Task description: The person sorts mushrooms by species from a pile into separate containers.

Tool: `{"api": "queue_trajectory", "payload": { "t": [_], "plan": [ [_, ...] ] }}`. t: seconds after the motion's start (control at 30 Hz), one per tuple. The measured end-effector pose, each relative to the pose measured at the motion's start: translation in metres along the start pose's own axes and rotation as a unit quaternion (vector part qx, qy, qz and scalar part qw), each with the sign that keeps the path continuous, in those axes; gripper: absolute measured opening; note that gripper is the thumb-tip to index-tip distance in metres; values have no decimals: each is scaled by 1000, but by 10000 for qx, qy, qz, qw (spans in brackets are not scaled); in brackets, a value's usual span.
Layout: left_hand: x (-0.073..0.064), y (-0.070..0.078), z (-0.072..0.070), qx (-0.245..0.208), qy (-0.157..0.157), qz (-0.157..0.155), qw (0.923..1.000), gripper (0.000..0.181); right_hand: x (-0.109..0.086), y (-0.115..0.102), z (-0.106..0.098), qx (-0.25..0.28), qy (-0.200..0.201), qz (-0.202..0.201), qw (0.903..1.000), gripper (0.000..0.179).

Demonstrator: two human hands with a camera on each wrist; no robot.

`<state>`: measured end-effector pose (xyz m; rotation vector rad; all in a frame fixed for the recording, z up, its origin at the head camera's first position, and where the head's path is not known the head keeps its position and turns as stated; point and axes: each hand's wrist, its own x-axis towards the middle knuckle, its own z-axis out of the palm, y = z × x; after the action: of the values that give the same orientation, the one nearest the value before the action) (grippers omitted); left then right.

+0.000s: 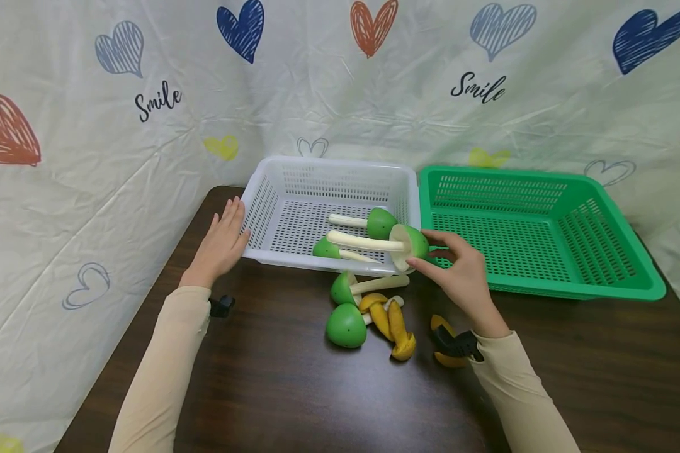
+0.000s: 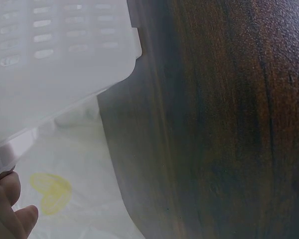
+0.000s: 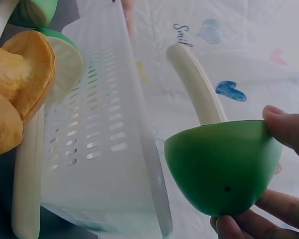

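Observation:
My right hand (image 1: pixel 459 270) grips a toy mushroom by its green cap (image 3: pixel 222 167), over the front right corner of the white basket (image 1: pixel 317 263). Its pale stem (image 1: pixel 362 242) points left across the basket. Inside the basket lie two more green-capped mushrooms, one farther back (image 1: pixel 381 223) and one near the front wall (image 1: pixel 325 248). My left hand (image 1: pixel 220 239) rests on the basket's left rim with its fingers straight. On the table just in front are two green-capped mushrooms (image 1: pixel 346 326) and several yellow-brown mushrooms (image 1: pixel 398 330).
A green basket (image 1: pixel 600 290) stands right beside the white one. More yellow-brown pieces (image 1: pixel 450 360) lie under my right wrist, partly hidden by the black wrist camera. The dark wooden table (image 1: pixel 294 390) meets a white cloth with printed hearts at the back and left.

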<state>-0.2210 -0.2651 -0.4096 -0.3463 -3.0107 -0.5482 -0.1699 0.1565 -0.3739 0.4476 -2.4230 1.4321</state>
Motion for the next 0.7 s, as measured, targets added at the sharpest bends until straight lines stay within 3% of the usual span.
{"api": "queue_trajectory", "payload": {
  "t": [0.3, 0.7],
  "plan": [
    [0, -2, 1, -24, 36, 43, 10000, 62, 8, 1, 7, -130, -127, 259, 9995, 51],
    [0, 0, 0, 38, 50, 48, 10000, 62, 14, 3, 14, -62, -144, 252, 9996, 50]
  ]
}}
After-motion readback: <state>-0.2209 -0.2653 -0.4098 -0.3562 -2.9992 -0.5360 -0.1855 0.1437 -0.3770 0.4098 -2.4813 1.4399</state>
